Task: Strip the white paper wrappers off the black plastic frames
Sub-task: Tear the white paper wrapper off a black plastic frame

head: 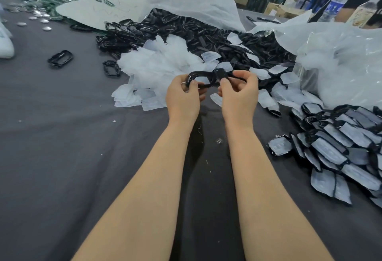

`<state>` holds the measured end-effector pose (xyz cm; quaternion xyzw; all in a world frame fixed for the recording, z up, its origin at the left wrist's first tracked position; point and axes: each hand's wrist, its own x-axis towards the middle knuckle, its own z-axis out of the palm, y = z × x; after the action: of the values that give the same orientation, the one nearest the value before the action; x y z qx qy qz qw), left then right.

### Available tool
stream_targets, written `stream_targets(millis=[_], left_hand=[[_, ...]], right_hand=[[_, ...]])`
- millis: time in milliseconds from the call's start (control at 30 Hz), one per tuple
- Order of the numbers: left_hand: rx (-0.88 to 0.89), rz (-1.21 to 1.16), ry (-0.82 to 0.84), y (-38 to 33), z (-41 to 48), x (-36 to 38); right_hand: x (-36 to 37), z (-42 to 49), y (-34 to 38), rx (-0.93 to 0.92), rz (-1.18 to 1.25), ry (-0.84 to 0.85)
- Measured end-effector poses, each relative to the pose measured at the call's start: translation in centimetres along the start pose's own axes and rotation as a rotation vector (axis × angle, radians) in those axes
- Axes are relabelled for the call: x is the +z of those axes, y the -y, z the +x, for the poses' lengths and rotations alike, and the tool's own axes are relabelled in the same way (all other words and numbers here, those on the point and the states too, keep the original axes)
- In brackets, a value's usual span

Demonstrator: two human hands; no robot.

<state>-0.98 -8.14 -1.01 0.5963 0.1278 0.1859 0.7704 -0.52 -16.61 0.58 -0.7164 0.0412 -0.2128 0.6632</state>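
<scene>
Head view: the black frame is held above the tabletop, just before the heap of shed wrappers. Its left loop is pinched by curled fingers of the left hand, its middle by those of the right hand. Were it twisted hard, the thin bridge might be snapped — or the frame lost into the heap.

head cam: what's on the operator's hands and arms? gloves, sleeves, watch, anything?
Nothing worn that shows. The left hand and right hand are bare: no gloves, rings or tape. The left forearm and right forearm are bare down to the picture's bottom edge: no sleeves, watch or wristband in view. No markings or cables either.
</scene>
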Motion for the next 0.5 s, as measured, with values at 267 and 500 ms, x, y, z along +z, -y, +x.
stream_targets(millis=[267, 500], left_hand=[[0.013, 0.002, 0.002, 0.11, 0.13, 0.03], [0.012, -0.019, -0.047, 0.34, 0.36, -0.03]], right_hand=[[0.39, -0.39, 0.02, -0.023, -0.035, 0.121], [0.36, -0.99, -0.05, -0.172, -0.460, 0.279]])
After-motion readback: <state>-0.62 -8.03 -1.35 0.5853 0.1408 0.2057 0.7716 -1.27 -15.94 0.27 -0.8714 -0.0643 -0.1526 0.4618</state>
